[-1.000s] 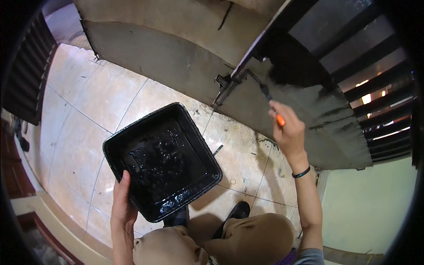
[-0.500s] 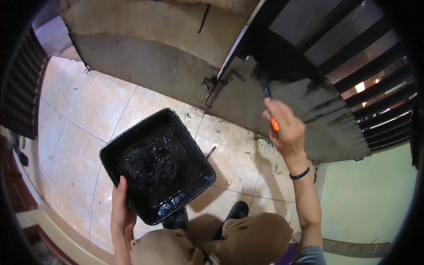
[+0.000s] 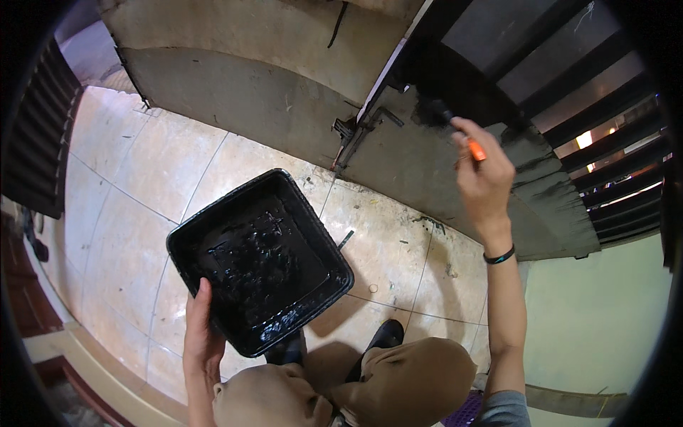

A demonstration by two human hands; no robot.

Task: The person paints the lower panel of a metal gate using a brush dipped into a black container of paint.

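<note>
My left hand grips the near left edge of a square black paint tray, its thumb over the rim. Wet black paint glistens across the tray's bottom. My right hand is closed around the orange-ended handle of a paintbrush. The dark bristles rest against the grey metal gate panel, at the lower edge of a freshly blackened patch. Fingers hide part of the handle. Bare grey metal shows below the patch, with streaky black marks to its right.
A metal latch bolt stands where the two gate leaves meet. Dark slats fill the right side beside a pale green wall. Cream floor tiles lie below. A dark louvred panel stands at far left.
My right hand and the brush have moved up and to the right along the gate panel. The view has shifted slightly; my left hand still holds the tray.
</note>
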